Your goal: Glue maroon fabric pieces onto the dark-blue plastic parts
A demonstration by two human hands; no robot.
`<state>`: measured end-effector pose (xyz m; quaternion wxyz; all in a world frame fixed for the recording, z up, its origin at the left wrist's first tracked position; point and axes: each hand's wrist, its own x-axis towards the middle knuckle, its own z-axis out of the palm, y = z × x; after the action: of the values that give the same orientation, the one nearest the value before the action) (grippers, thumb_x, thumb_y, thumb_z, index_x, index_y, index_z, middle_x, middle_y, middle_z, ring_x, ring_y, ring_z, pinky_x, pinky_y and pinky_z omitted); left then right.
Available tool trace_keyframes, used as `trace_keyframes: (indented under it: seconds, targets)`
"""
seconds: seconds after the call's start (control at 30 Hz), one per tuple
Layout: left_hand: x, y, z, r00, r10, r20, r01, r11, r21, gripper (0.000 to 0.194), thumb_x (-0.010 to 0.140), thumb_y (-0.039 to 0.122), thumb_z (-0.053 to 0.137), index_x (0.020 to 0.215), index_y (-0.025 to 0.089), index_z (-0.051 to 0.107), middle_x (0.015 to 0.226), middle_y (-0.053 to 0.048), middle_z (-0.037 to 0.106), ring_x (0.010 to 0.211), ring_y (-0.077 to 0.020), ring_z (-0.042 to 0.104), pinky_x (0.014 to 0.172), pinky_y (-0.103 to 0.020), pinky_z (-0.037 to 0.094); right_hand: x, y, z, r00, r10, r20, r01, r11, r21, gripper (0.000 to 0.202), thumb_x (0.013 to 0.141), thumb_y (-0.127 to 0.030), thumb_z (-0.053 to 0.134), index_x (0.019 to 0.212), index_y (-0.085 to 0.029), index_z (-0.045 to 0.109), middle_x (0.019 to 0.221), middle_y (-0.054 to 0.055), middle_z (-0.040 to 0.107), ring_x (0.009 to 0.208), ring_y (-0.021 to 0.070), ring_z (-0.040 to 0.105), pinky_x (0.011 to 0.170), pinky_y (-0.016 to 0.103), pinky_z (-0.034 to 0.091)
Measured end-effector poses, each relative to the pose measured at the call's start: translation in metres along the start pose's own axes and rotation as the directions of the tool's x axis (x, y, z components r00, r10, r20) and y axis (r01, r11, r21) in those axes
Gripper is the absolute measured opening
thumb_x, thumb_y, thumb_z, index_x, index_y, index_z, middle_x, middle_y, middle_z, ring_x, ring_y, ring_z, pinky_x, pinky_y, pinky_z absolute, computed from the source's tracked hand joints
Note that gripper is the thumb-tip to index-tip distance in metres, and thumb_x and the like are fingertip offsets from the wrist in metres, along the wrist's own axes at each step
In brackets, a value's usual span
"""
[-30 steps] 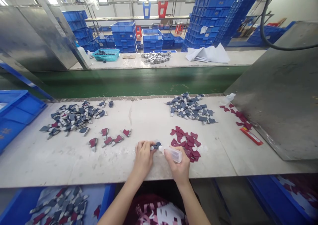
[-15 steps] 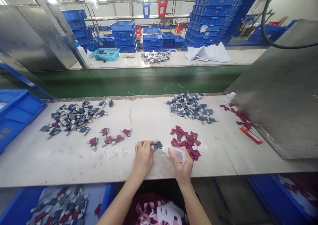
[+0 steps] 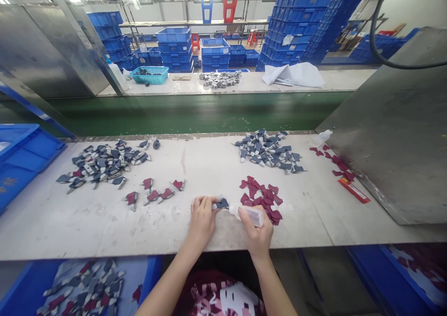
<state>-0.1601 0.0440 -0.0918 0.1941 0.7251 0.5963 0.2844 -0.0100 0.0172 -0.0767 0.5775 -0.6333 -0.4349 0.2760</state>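
Near the table's front edge, my left hand (image 3: 203, 217) is closed on a small dark blue and grey piece (image 3: 221, 204). A translucent squeeze bottle (image 3: 253, 216) lies in my right hand (image 3: 260, 234), its fingers wrapped round it and its nozzle pointing left at the piece. Just beyond my right hand is a pile of maroon pieces (image 3: 268, 196). Several pieces with maroon tops (image 3: 152, 195) are spread to the left of my left hand.
Blue and grey pieces form piles at the back left (image 3: 101, 164) and back right (image 3: 268, 151). A red and white packet (image 3: 354, 190) lies beside the metal panel (image 3: 394, 134) on the right. Blue bins (image 3: 26, 155) stand left and below the table (image 3: 167, 241).
My right hand and the bottle have shifted slightly to the right, with the nozzle a little further from the blue and grey piece. My left hand has hardly moved.
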Motion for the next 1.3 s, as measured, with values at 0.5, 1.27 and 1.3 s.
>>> trace_keyframes:
  seconds: [0.5, 1.27, 1.3]
  targets:
    - [0.000, 0.001, 0.000, 1.000, -0.004, -0.012, 0.004, 1.000, 0.019, 0.019, 0.089, 0.009, 0.060, 0.105, 0.018, 0.063, 0.104, -0.008, 0.073, 0.102, -0.0278, 0.057, 0.091, -0.045, 0.046, 0.007, 0.019, -0.009, 0.978, 0.130, -0.164, -0.088, 0.967, 0.238, 0.037, 0.075, -0.049, 0.076, 0.075, -0.017, 0.058, 0.059, -0.003, 0.059, 0.049, 0.0123, 0.054, 0.048, 0.024, 0.043]
    - [0.001, -0.013, 0.003, 0.995, 0.052, -0.083, -0.057, 0.997, -0.054, 0.014, 0.091, 0.021, 0.058, 0.103, 0.019, 0.065, 0.100, -0.010, 0.073, 0.099, -0.0306, 0.058, 0.090, -0.048, 0.048, 0.051, 0.031, -0.061, 0.841, -0.411, -0.353, 0.106, 0.764, -0.636, 0.057, 0.077, -0.070, 0.068, 0.092, -0.015, 0.071, 0.084, 0.012, 0.066, 0.085, 0.0285, 0.055, 0.085, 0.044, 0.044]
    - [0.001, -0.013, 0.003, 0.995, 0.052, -0.082, -0.057, 0.997, -0.058, 0.014, 0.091, 0.021, 0.058, 0.103, 0.020, 0.065, 0.100, -0.010, 0.073, 0.099, -0.0307, 0.058, 0.090, -0.048, 0.048, 0.044, 0.029, -0.056, 0.881, -0.382, -0.279, 0.118, 0.749, -0.653, 0.054, 0.080, -0.071, 0.064, 0.085, -0.018, 0.073, 0.081, 0.011, 0.065, 0.084, 0.0285, 0.053, 0.084, 0.044, 0.043]
